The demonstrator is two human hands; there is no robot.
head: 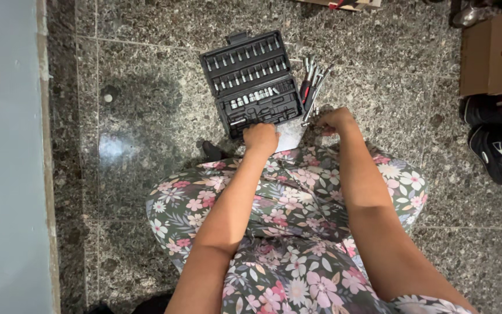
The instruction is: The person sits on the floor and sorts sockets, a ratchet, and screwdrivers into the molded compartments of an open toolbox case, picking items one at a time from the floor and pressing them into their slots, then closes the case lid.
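An open black tool case (251, 81) with rows of sockets and bits lies on the speckled stone floor in front of my knees. My left hand (261, 138) rests with curled fingers at the case's near edge; what it holds, if anything, is hidden. My right hand (333, 120) is just right of the case, fingers closed on a small metal tool at the near end of a loose bundle of metal wrenches (312, 87) lying beside the case. A white sheet of paper (290, 136) shows between my hands. My lap is covered by a floral dress (297, 232).
A grey wall (7, 174) runs along the left. A brown cardboard box (495, 52) stands at the upper right, with black shoes (501, 145) below it. A small dark object (211, 151) lies by my left knee.
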